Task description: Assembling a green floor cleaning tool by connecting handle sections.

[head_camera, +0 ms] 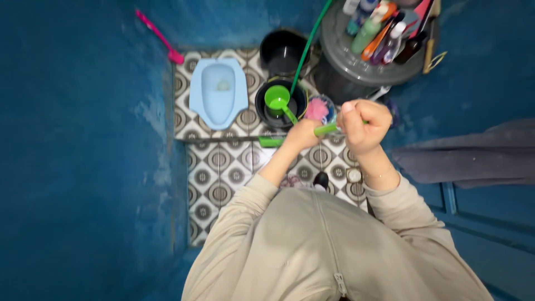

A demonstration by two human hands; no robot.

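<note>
Fists meet on a green tube [326,129]: your left hand [304,135] grips one end, your right hand [365,125] clenches the other (above the patterned floor tiles [217,167]).

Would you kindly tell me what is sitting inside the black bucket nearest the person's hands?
A green plastic dipper sits inside the black bucket, its handle slanting toward the left hand. The dipper covers most of the bucket's inside, so what lies beneath cannot be seen.

Two black buckets [283,51], perhaps more.
</note>
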